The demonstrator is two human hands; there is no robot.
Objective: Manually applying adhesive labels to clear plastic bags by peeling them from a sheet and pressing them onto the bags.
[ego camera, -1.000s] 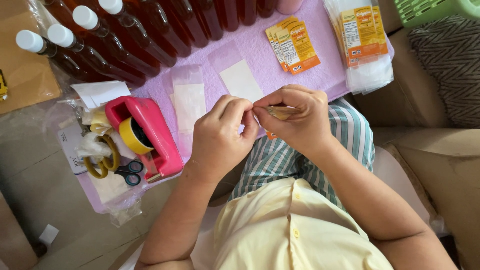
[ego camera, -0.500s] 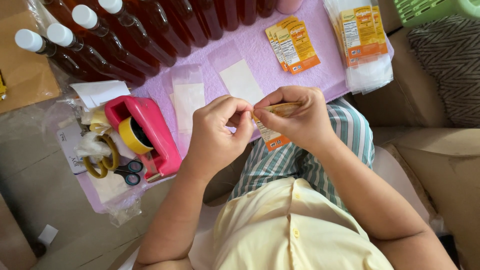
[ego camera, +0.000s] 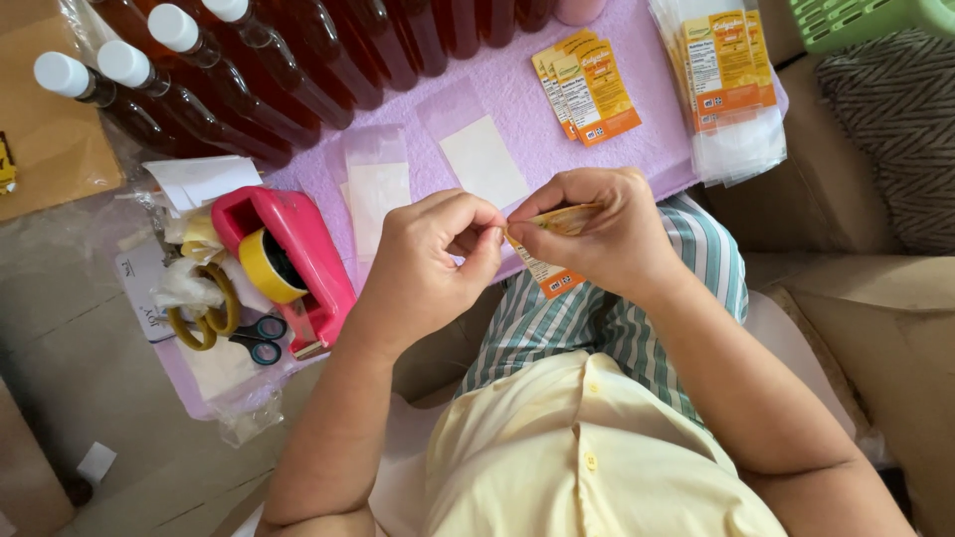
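Note:
My right hand [ego camera: 607, 234] pinches an orange and white printed label sticker [ego camera: 553, 274], which hangs curled below the fingers. My left hand [ego camera: 433, 264] meets it at the label's top corner, thumb and forefinger pinched together on the edge. Both hands hover just in front of the near edge of a lilac cloth-covered surface [ego camera: 517, 99], above my striped lap. On the cloth beyond them lie two clear backing sheets [ego camera: 482, 159], one to the left [ego camera: 376, 194].
Dark red bottles with white caps [ego camera: 189, 85] lie along the far left. A pink tape dispenser [ego camera: 288, 261] with yellow tape, and scissors [ego camera: 254, 340], sit left. More labels [ego camera: 589, 88] and a stack in clear sleeves [ego camera: 731, 94] lie at the right.
The label, first folded flat between my fingers, has swung down and now hangs open below my right hand. My left fingers have shifted to its top corner.

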